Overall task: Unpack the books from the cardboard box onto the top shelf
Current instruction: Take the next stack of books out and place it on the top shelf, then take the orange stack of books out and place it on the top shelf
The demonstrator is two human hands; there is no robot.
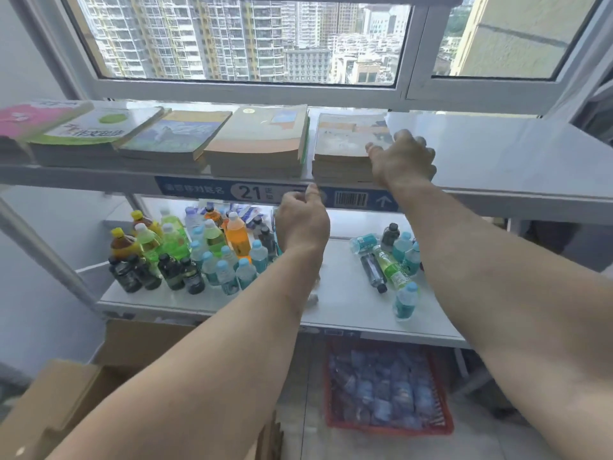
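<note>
Bright daylight from window [248,38]; glare on top shelf [497,154]; slight motion blur; wide-angle bending at edges.

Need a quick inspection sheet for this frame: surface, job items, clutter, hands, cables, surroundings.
Surface: top shelf white, right part bare.
Job's things: book stacks lie flat along the shelf; rightmost stack under the right hand; cardboard box at lower left, contents not visible.
Clutter: bottles on the middle shelf, some lying down; red basket beneath.
Grippers: right hand on the stack's right end; left hand loosely curled, empty, at the shelf edge.
Cables: nothing seen.
Surroundings: window facing high-rise buildings.
</note>
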